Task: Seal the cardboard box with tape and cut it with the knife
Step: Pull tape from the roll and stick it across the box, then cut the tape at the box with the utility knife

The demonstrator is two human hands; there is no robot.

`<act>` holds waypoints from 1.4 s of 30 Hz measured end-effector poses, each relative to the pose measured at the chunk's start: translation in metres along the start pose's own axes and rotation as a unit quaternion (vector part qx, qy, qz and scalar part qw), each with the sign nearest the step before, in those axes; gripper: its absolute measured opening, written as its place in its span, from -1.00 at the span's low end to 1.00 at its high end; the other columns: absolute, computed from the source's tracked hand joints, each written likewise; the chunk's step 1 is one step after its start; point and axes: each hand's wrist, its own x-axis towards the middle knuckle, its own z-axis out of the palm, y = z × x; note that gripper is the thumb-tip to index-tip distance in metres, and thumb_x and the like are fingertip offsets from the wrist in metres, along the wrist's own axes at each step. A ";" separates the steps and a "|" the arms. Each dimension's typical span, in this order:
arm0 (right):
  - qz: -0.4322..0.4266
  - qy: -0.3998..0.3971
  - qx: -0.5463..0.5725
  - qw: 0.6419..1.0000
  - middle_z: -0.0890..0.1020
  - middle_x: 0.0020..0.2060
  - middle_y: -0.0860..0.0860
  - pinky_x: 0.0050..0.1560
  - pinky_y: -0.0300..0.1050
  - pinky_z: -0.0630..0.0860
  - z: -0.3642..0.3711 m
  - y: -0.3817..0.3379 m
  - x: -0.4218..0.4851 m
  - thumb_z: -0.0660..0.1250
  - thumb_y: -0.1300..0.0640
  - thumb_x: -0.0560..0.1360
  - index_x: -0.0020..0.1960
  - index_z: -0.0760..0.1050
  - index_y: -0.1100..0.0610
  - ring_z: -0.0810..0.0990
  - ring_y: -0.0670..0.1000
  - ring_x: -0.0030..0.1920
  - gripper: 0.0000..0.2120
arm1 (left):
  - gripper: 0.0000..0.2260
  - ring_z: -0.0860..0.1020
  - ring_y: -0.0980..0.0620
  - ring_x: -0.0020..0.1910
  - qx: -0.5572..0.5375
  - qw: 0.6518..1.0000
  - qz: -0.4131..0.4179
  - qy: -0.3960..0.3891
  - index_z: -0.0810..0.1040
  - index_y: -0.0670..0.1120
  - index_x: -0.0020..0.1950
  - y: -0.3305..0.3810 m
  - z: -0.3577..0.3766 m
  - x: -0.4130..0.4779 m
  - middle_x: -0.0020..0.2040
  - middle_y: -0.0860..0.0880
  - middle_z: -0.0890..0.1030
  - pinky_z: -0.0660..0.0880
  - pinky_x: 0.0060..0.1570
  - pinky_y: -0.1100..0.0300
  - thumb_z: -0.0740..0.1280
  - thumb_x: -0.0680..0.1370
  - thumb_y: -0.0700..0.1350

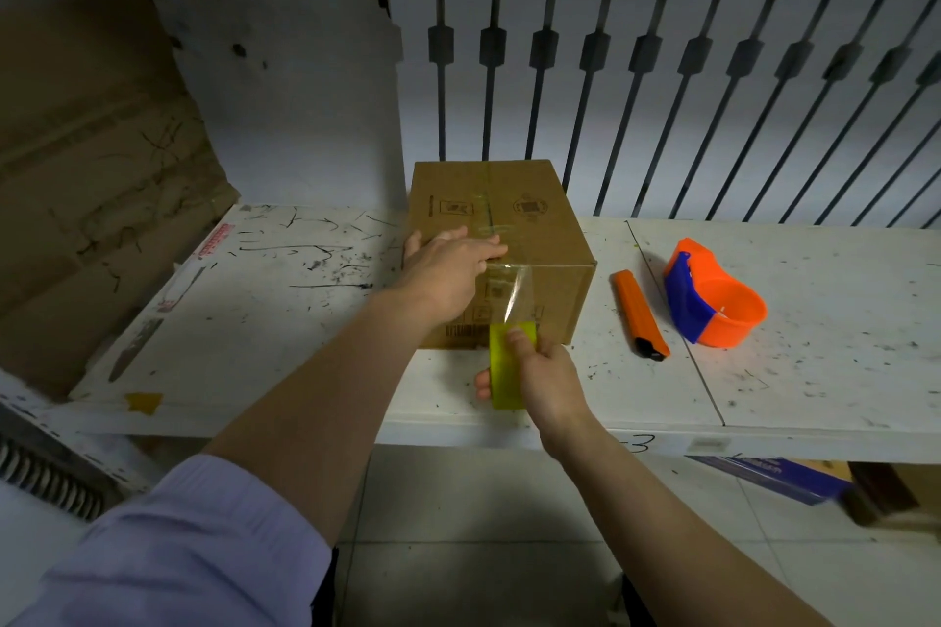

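Observation:
A closed brown cardboard box (534,219) stands on the white table (305,321), with tape along its top seam. My left hand (448,265) lies flat on the box's near top edge, fingers pressing the tape down. My right hand (540,372) grips a yellowish tape roll (506,367) just in front of the box. A clear strip of tape (514,293) stretches from the roll up the box's front face to the top edge. An orange utility knife (639,313) lies on the table to the right of the box, untouched.
An orange and blue tape dispenser (713,300) sits right of the knife. A large flattened cardboard sheet (86,178) leans at the left. A white radiator (662,66) runs behind the table. A tiled floor lies below the table edge.

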 end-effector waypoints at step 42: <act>-0.004 0.181 -0.634 0.752 0.06 0.50 0.21 0.45 0.21 0.14 -0.115 0.037 0.092 0.12 0.20 0.57 0.50 0.04 0.19 0.01 0.28 0.50 -0.47 | -0.82 0.53 -0.20 0.17 -0.555 0.748 -0.355 0.079 0.50 -0.02 0.02 0.050 0.065 -0.043 0.16 -0.17 0.56 0.46 0.24 -0.17 0.36 0.44 -0.17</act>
